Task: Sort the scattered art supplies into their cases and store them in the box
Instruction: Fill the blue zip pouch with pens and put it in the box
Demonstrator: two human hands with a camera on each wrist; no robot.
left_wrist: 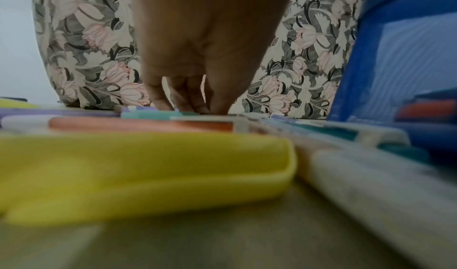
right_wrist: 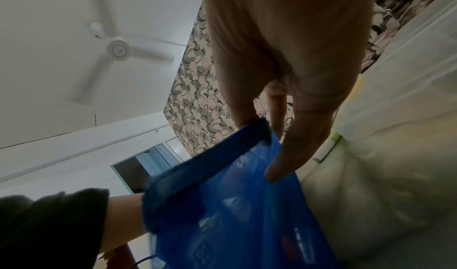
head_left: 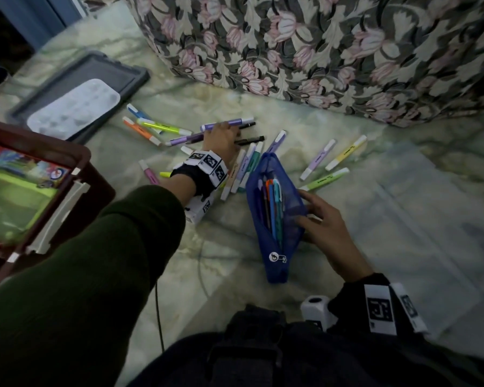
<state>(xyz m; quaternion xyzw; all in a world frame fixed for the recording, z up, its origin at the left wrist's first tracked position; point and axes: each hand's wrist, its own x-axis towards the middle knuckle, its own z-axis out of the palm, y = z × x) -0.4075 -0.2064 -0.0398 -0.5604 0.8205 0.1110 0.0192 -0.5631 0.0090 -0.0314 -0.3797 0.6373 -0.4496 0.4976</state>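
On the marbled floor (head_left: 263, 107), the right hand (head_left: 327, 233) pinches the blue mesh pouch (head_left: 277, 219) open, while the left hand (head_left: 221, 138) at 11 o'clock curls, seemingly round, a black pen (head_left: 249, 140).

I saw the pouch (head_left: 277, 219) lying between my hands, pens inside it. Markers (head_left: 336, 160) lay scattered beyond both hands; the box (head_left: 48, 174) sat left of my left hand (head_left: 221, 138), the tray (head_left: 95, 76) behind it.

Mesh, plastic and polished stone
Blue pencil case (head_left: 275, 216) is see-through mesh cloth; highlighters (head_left: 345, 153) smooth plastic; floor (head_left: 235, 283) glossy marble-look; floral fabric (head_left: 333, 51) matt.
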